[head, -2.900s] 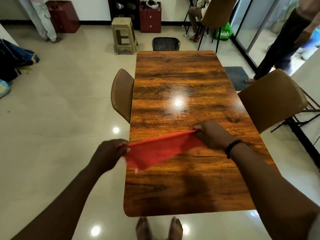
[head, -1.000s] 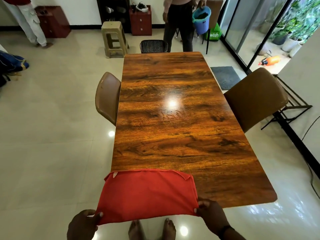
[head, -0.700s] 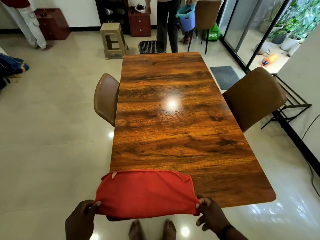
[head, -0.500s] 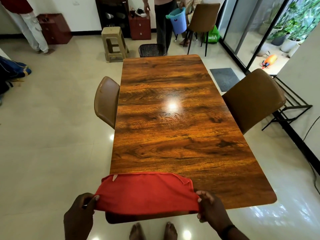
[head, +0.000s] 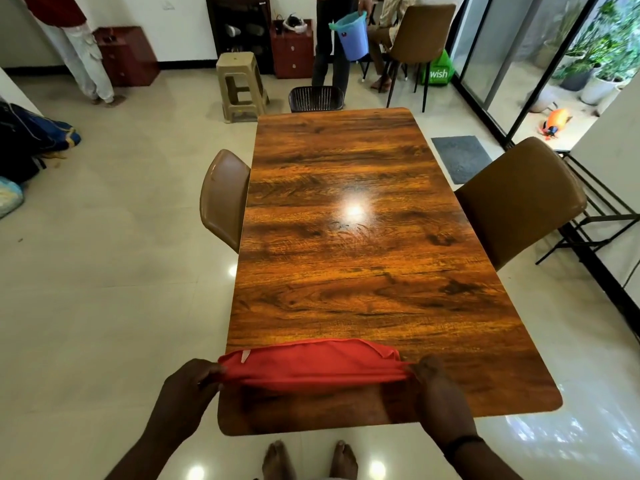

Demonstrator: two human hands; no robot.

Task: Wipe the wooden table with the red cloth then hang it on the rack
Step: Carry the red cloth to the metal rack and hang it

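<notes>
Red cloth (head: 313, 367) between hands, on table (head: 353, 265)

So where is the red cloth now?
The red cloth is stretched between the left hand and right hand, over the wooden table's near end.

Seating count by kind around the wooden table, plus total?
Brown chairs: 3, left of the wooden table, right of it, far back
Black mesh chair: 1, at the far end
Beige plastic stool: 1
Total: 5
</notes>
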